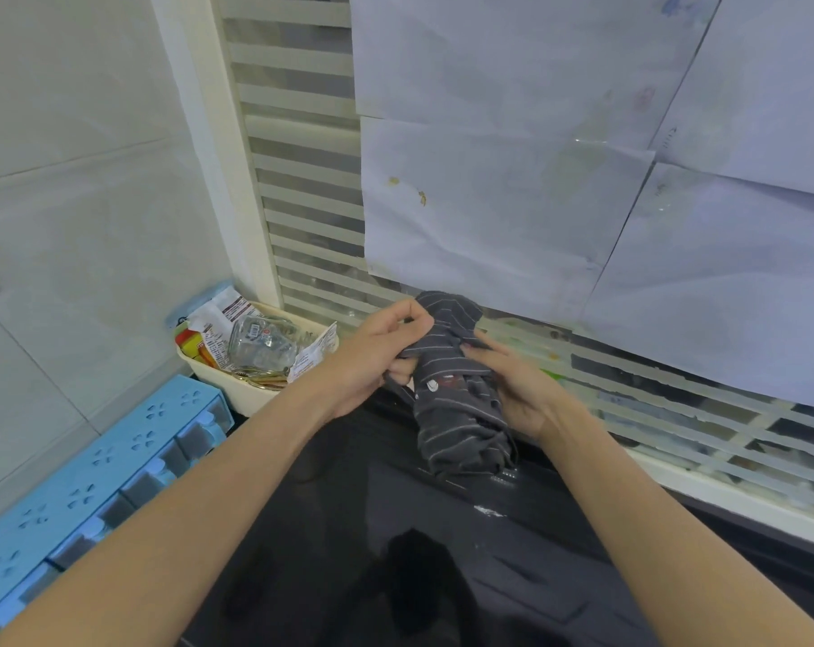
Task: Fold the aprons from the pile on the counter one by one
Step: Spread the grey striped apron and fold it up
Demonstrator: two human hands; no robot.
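A dark grey striped apron (461, 413) is held bunched above the black counter (349, 530), close to the slatted window (302, 189) at the back, its lower end hanging down to or just above the counter surface. Its top edge is pinched by the left hand (372, 361), thumb and forefinger closed on the cloth and the other fingers curled beneath it. The right side of the bundle is gripped by the right hand (517, 389), whose fingers are bent round the fabric with the tips pressed into the stripes. The step in hand is judged to be the taking up and opening out of one apron, since the cloth is crumpled and no clean fold is seen. No pile is seen apart from this bundle, though more cloth may be hidden behind it. For the next move, the two corners or the waistband would need to be found and drawn apart, so that the apron can be shaken flat and laid on the counter. A cream basket (237, 389) of packets and a blue drawer box (92, 464) stand to the left, well apart from the cloth.
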